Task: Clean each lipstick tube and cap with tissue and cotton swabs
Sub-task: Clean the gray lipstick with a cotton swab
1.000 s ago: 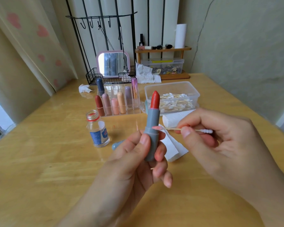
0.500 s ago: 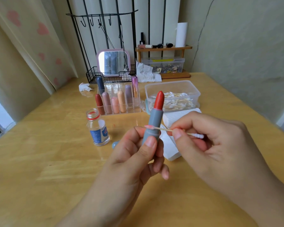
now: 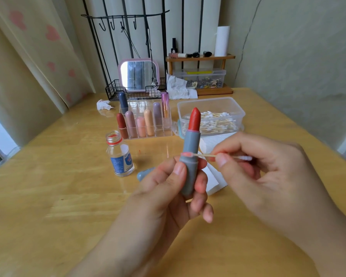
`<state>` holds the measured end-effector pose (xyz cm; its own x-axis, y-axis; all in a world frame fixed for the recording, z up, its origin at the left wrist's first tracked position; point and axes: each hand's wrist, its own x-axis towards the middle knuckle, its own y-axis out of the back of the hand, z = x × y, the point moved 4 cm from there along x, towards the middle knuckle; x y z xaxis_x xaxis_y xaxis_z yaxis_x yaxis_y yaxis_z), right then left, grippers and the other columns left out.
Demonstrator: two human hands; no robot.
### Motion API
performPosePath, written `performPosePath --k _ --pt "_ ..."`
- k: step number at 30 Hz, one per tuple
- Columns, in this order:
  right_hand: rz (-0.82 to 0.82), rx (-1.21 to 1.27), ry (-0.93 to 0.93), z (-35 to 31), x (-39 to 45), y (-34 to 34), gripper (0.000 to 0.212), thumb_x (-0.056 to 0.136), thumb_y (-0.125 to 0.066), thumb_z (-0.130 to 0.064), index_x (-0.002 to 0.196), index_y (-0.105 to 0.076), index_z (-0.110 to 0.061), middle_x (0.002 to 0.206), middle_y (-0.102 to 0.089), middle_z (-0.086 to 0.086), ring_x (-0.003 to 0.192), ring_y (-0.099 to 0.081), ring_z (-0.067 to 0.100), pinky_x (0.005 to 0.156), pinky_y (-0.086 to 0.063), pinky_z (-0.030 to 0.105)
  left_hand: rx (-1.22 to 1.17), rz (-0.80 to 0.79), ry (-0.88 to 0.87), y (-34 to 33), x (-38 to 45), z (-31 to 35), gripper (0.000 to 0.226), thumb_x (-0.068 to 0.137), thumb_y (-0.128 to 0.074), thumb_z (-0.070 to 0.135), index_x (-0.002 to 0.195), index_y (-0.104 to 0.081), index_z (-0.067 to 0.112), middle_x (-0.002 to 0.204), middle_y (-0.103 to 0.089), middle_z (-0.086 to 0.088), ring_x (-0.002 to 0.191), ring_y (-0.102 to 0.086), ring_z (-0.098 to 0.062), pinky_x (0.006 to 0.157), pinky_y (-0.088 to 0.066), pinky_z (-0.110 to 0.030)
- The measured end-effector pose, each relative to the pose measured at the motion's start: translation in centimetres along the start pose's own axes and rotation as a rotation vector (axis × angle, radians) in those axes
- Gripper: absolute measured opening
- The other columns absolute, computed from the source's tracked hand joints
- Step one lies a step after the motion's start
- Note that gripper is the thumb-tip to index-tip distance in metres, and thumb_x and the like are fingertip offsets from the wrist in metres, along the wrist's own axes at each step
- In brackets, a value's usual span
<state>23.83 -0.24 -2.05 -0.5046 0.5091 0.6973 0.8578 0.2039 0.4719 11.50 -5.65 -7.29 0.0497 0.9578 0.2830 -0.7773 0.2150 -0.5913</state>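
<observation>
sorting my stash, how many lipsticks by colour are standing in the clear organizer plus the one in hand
Organizer:
dark blue: 1
red-brown: 1
mauve: 1
pink: 1
peach: 1
purple-grey: 1
metallic pink: 1
In the left hand, grey tube with red stick: 1
Total: 8

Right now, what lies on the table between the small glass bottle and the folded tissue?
In the head view, the grey cap lies there, partly hidden by the left hand.

matt grey plastic tube [image 3: 190, 156]; glossy wooden table [image 3: 58, 196]; clear plastic box [image 3: 211, 107] and organiser [image 3: 146, 124]; wooden-stick swab [image 3: 206, 155]; glass bottle [image 3: 120, 156]; black wire basket [image 3: 116, 90].
</observation>
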Motion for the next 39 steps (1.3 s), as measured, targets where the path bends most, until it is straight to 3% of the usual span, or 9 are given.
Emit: performPosePath --k 5,9,13,18,24,29,31,33,39 --pt "-0.004 0.068 -0.07 0.89 0.18 0.84 0.013 0.08 -0.052 -0.033 0.073 -0.06 -0.025 0.051 -0.039 0.011 0.047 -0.038 0.021 0.046 -0.034 0.03 -0.134 -0.056 0.062 -0.31 0.01 0.1 0.031 0.094 -0.054 0.023 0.113 -0.059 -0.002 0.08 -0.054 -0.008 0.061 -0.047 -0.014 0.064 -0.051 -0.034" --pt "-0.017 0.086 -0.065 0.79 0.13 0.4 0.013 0.081 -0.052 -0.033 0.076 -0.06 -0.024 0.052 -0.041 0.007 0.047 -0.036 0.014 0.047 -0.032 0.02 -0.264 -0.095 0.131 -0.55 -0.09 0.43 0.029 0.1 -0.044 0.021 0.12 -0.051 0.001 0.081 -0.046 -0.01 0.063 -0.03 -0.018 0.071 -0.049 -0.037" --pt "-0.032 0.085 -0.048 0.64 0.01 -0.04 0.014 0.083 -0.052 -0.032 0.077 -0.06 -0.023 0.054 -0.043 0.001 0.048 -0.035 0.008 0.048 -0.031 0.015 -0.17 -0.081 0.083 -0.56 -0.29 0.62 0.01 0.096 -0.051 0.012 0.099 -0.058 0.007 0.075 -0.046 -0.005 0.059 -0.031 -0.015 0.066 -0.05 -0.033" --pt "-0.001 0.132 -0.118 0.98 0.17 0.75 0.016 0.078 -0.052 -0.036 0.077 -0.062 -0.023 0.059 -0.05 0.022 0.051 -0.044 0.032 0.047 -0.042 0.043 -0.173 -0.062 0.056 -0.53 -0.24 0.68 0.02 0.095 -0.052 0.017 0.106 -0.058 0.002 0.08 -0.052 -0.01 0.063 -0.049 -0.017 0.065 -0.052 -0.035" --pt "-0.025 0.062 -0.017 0.26 -0.06 -0.03 0.015 0.085 -0.053 -0.03 0.075 -0.062 -0.024 0.054 -0.039 0.002 0.049 -0.035 0.009 0.049 -0.031 0.016 -0.166 -0.045 0.053 0.0 -0.03 0.26 0.034 0.095 -0.052 0.025 0.111 -0.06 -0.004 0.078 -0.054 -0.008 0.061 -0.048 -0.014 0.062 -0.051 -0.033" --pt "-0.018 0.083 -0.046 0.52 -0.01 0.33 0.016 0.082 -0.052 -0.028 0.069 -0.059 -0.022 0.05 -0.035 -0.005 0.048 -0.032 0.009 0.049 -0.028 0.014 -0.198 -0.069 0.083 -0.33 -0.15 0.37 0.024 0.093 -0.056 0.02 0.11 -0.058 0.003 0.074 -0.046 -0.005 0.059 -0.031 -0.015 0.064 -0.049 -0.032" --pt "-0.021 0.094 -0.069 0.72 0.03 0.58 0.014 0.08 -0.051 -0.03 0.07 -0.058 -0.023 0.05 -0.036 0.003 0.048 -0.032 0.012 0.049 -0.029 0.018 -0.185 -0.081 0.071 -0.57 -0.2 0.62 0.018 0.094 -0.054 0.013 0.109 -0.057 0.004 0.074 -0.044 -0.004 0.059 -0.027 -0.015 0.064 -0.049 -0.032" --pt "-0.022 0.098 -0.077 0.73 0.03 0.6 0.013 0.08 -0.051 -0.031 0.071 -0.058 -0.023 0.051 -0.037 0.009 0.048 -0.033 0.015 0.049 -0.03 0.02 -0.219 -0.091 0.088 -0.65 -0.16 0.69 0.018 0.096 -0.049 0.012 0.111 -0.055 0.002 0.076 -0.046 -0.006 0.06 -0.03 -0.016 0.066 -0.049 -0.033" --pt "-0.024 0.082 -0.032 0.28 -0.08 0.1 0.013 0.084 -0.051 -0.029 0.075 -0.059 -0.023 0.053 -0.038 -0.001 0.049 -0.034 0.008 0.049 -0.032 0.018 -0.222 -0.084 0.082 -0.46 -0.19 0.36 0.025 0.099 -0.047 0.019 0.11 -0.057 0.0 0.082 -0.052 -0.011 0.065 -0.05 -0.018 0.067 -0.051 -0.036"
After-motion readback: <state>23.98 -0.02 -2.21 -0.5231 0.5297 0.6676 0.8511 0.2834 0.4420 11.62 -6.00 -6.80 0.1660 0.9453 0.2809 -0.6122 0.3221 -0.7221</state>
